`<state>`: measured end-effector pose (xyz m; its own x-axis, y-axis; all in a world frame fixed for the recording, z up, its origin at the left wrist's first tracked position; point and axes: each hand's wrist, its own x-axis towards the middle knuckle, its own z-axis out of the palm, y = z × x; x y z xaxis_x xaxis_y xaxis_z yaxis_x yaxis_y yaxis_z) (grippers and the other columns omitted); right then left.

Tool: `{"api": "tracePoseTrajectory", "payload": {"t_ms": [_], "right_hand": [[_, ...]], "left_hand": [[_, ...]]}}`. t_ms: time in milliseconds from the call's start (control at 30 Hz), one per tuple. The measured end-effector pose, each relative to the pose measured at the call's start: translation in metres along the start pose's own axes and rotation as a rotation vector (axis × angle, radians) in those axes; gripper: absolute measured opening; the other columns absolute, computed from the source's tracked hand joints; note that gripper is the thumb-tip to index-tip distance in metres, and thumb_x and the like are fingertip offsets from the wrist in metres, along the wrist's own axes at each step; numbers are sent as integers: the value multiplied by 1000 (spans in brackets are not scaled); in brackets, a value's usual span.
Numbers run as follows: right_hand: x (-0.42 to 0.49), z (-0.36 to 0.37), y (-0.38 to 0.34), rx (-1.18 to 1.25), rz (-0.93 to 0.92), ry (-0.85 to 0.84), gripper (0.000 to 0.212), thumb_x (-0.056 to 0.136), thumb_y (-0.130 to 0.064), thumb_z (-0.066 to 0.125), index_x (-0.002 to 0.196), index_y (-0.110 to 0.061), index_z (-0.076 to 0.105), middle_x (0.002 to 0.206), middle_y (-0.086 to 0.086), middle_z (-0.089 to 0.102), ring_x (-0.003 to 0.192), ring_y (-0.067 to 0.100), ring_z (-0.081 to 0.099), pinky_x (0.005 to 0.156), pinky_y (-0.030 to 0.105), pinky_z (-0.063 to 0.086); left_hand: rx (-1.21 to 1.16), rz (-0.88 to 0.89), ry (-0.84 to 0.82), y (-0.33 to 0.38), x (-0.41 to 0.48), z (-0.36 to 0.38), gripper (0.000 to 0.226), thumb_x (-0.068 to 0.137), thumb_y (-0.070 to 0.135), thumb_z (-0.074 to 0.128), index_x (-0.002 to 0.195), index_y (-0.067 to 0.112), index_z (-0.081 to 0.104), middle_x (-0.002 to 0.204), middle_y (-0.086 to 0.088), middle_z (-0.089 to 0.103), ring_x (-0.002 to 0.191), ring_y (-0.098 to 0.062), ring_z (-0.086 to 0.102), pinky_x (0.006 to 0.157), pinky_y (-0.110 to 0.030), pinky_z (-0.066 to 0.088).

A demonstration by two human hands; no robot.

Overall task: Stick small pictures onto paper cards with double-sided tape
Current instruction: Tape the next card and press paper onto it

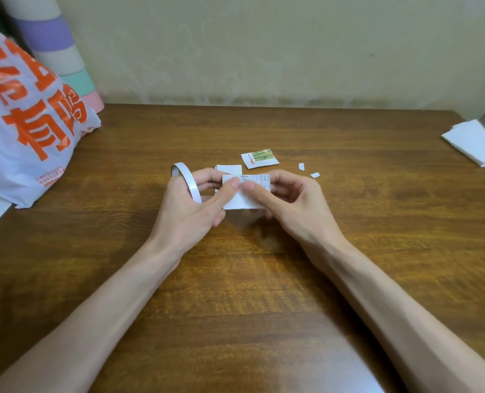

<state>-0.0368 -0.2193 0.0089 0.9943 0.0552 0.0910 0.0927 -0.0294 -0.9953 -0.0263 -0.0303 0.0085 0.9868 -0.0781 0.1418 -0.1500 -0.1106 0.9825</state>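
Small white paper card (242, 201) w/ printed picture (261, 181) along top, long axis left-right, over brown wooden worktop (264, 279); thumbs hide its middle. Both pinch card: left hand (190, 207), white tape roll (186, 181) round fingers, & right hand (290, 201).

White card (247, 202) held up, tape ring (188, 184) left, bamboo picture (260, 158) lying beyond.

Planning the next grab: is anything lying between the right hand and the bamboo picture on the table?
Nothing visible does. Bare table separates the right hand from the bamboo picture; the two paper scraps lie off to the right. That hand pinches a printed paper.
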Motion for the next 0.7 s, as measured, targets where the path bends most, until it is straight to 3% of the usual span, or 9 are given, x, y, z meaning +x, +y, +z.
{"api": "tracePoseTrajectory", "payload": {"t_ms": [200,300,467,567,700], "right_hand": [[0,-1,1,-14,-16,-3,11,95,-16,77,85,-13,75,77,-9,74,66,1,64,64,15,47],[0,-1,0,10,34,4,15,94,-21,77,98,-6,78,82,0,77,67,2,66,68,18,51],[2,-4,3,-47,35,39,10,94,-19,78,93,-9,77,90,19,77,71,11,67,74,28,55],[2,-1,3,-22,30,32,14,94,-18,78,101,-7,78,91,15,79,74,10,68,74,24,55],[3,-1,5,-12,40,43,14,93,-17,79,100,-6,74,77,7,74,68,10,65,74,26,55]], "left_hand": [[-6,-55,-64,0,-1,0,24,97,37,73,102,15,79,98,-11,78,55,-17,46,60,-28,39],[11,-19,-18,-1,1,0,15,98,31,73,98,17,79,91,-13,77,52,-14,46,54,-26,39],[24,-50,-56,-2,0,-1,19,96,36,74,108,24,80,92,-3,80,53,-11,46,56,-21,42],[31,-49,-60,-1,-1,1,26,95,32,75,120,25,78,93,-1,80,53,-10,44,52,-22,40],[39,-41,-30,-3,2,-1,24,96,32,74,119,26,77,90,4,80,52,-8,43,53,-20,39]]}}
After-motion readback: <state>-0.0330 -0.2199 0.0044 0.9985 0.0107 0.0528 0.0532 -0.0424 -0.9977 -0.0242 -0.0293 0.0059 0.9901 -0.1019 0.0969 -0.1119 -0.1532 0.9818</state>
